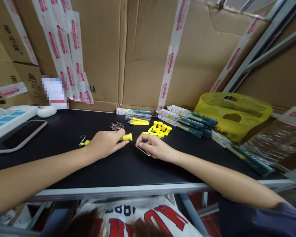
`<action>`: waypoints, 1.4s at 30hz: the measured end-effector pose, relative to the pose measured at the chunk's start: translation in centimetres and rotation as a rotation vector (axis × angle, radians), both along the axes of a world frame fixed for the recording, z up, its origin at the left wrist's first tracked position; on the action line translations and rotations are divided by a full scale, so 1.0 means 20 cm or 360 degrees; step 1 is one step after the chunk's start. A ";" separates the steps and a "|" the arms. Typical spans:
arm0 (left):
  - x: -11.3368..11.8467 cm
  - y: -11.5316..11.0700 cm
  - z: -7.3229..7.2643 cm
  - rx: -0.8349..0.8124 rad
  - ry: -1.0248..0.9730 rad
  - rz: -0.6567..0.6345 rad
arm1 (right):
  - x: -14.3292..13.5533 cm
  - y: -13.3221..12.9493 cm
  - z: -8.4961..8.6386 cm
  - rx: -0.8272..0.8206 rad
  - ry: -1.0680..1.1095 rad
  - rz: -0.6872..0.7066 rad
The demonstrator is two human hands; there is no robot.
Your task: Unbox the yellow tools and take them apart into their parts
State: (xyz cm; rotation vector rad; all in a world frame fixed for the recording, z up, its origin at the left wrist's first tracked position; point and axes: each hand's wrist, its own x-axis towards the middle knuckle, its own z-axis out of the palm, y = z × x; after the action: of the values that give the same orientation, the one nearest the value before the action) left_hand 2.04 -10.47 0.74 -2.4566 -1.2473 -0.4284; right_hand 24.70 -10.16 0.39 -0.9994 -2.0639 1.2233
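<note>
My left hand is wrapped round a yellow tool; its yellow cap end sticks out to the right and a wire hook at the left. Just to the right, my right hand pinches a thin metal wire piece. The hands are apart. Beyond them on the black table lie a heap of wire hooks, several yellow rods and a cluster of yellow caps. Clear tubes lie behind the rods.
Green and white packets are stacked at the back right, with another packet nearer. A yellow bag and plastic-wrapped goods stand at the right. A phone lies left; cardboard walls the back.
</note>
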 end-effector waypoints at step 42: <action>-0.01 0.01 -0.02 -0.0230 -0.0113 -0.0366 | -0.38 0.44 -0.02 0.0020 0.0581 -0.0333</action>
State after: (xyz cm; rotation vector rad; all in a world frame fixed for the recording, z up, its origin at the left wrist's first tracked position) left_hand 1.87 -10.18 0.38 -2.7439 -1.0586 -0.5055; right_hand 17.12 -1.40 0.02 -0.8850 -1.6418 1.1815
